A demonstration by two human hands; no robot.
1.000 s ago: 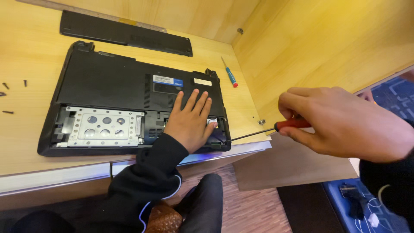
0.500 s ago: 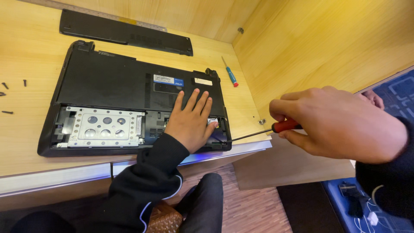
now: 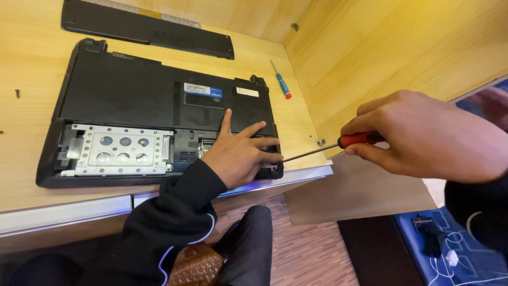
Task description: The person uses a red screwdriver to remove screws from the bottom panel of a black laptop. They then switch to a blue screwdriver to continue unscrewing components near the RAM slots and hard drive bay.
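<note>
At the right front corner of the wooden desk [image 3: 32, 175], an upturned black laptop [image 3: 132, 95] is being worked on with its underside exposed. The left hand [image 3: 241, 153] is laid flat on the laptop's near right corner, fingers spread apart and pressed down, so that the case is steadied against the desk. The right hand [image 3: 423, 135] is closed around the red handle of a screwdriver [image 3: 338, 145], held out beyond the desk's right edge. The thin shaft is angled across that edge, and its tip is met at the laptop's near right corner, just beside the fingertips of the left hand. Whether the tip is seated in a screw head cannot be told; the spot is too small and partly covered.

A silver drive bay [image 3: 119, 151] is left open in the laptop's near left part, and a long black cover panel [image 3: 148, 29] is laid apart along the desk's far edge. A second, blue-handled screwdriver [image 3: 281, 80] is left near the far right, close to the side wall. A small dark screw [image 3: 17, 93] is seen by the desk's left edge.

The step in hand is judged to be the working of a fastener at the near right corner of the case. For that, the tip would need to be kept square in the head, with steady downward pressure maintained by the flat hand so that the case is not shifted.
</note>
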